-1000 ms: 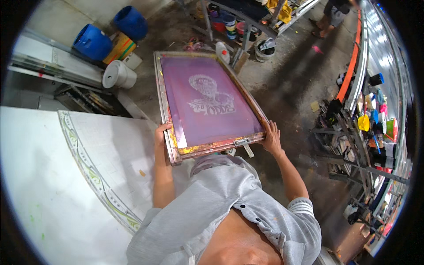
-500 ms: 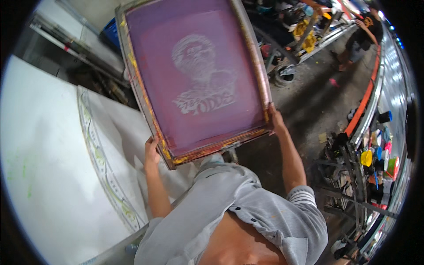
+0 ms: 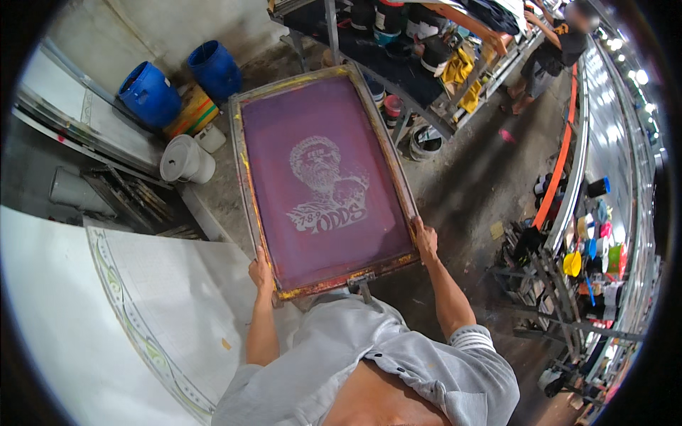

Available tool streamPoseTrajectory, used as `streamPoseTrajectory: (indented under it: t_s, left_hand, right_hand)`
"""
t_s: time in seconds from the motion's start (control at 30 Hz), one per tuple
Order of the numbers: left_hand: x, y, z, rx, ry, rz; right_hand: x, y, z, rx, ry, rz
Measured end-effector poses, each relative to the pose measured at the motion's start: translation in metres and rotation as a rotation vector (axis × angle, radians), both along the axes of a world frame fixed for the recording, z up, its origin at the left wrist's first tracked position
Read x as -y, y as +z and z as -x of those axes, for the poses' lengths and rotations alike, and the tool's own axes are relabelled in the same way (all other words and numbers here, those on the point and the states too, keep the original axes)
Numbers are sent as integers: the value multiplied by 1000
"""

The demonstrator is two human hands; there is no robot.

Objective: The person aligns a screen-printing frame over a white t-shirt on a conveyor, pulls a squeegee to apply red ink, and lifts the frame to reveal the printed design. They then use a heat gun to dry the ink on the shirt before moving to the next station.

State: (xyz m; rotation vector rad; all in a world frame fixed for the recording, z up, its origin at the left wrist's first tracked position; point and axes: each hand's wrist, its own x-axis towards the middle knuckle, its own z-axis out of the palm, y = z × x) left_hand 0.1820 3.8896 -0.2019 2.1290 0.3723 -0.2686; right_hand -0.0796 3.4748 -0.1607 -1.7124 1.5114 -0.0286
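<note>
I hold a large wooden-framed printing screen [image 3: 323, 181] out in front of me, tilted away, its purple mesh showing a pale picture of a figure with lettering beneath. My left hand [image 3: 260, 273] grips the frame's near left corner. My right hand [image 3: 425, 239] clasps the near right corner. A small metal bracket sticks out from the near edge between my hands. My grey shirt fills the lower middle of the view.
A white table [image 3: 106, 319] with a patterned sheet lies at my left. Blue barrels [image 3: 149, 92], a white bucket [image 3: 186, 160] and a dark shelf of ink tubs [image 3: 398, 42] stand beyond. A rack with coloured pots [image 3: 590, 248] runs along the right. Another person [image 3: 550, 50] stands far off.
The screen came close and high half a second ago; now it sits lower and further out, with the floor and barrels showing again. Both hands stayed on its near corners.
</note>
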Motion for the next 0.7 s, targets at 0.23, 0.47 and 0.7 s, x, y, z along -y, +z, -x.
streamPoseTrajectory:
  t_s: [0.23, 0.47, 0.7]
  left_hand:
    - [45, -6, -48, -42, -68, -93]
    - [82, -8, -104, -78, -131, -7]
    - [113, -65, -147, -139, -118, -65]
  right_hand:
    - [25, -29, -22, -37, -50, 11]
    - [48, -43, -49, 142, -240, -132]
    - [83, -54, -66, 234, -94, -160]
